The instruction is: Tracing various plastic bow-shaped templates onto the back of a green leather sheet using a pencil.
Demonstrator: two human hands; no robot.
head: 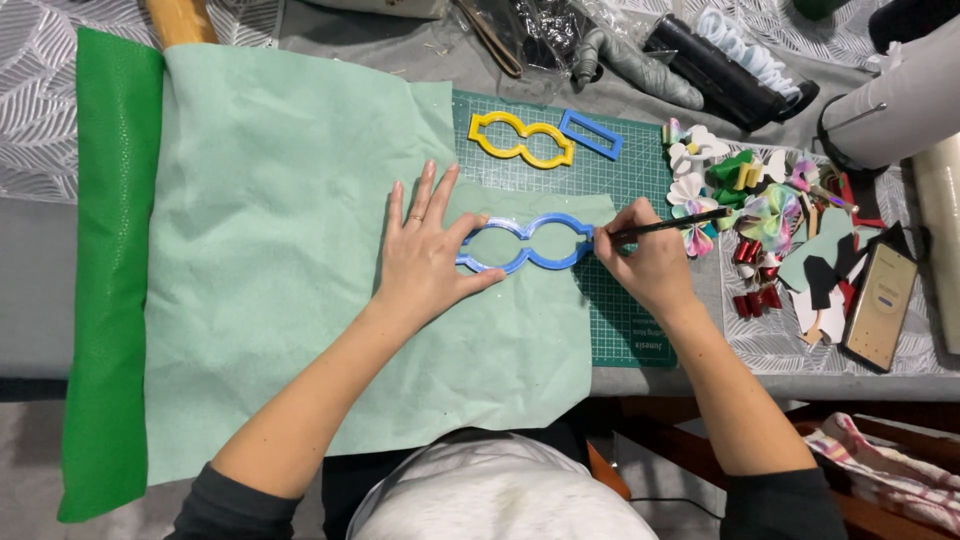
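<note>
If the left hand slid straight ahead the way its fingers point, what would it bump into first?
Probably the yellow template. The left hand lies flat on the blue template, fingers pointing up and slightly right across the mint-green sheet; the yellow one lies next along that line, roughly.

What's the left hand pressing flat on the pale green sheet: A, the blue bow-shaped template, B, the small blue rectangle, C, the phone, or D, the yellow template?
A: the left hand lies on the blue bow-shaped template, while the right hand traces its edge with a pen.

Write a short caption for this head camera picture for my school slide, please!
Left hand presses a blue template on pale green sheet while right hand traces with a pen.
</note>
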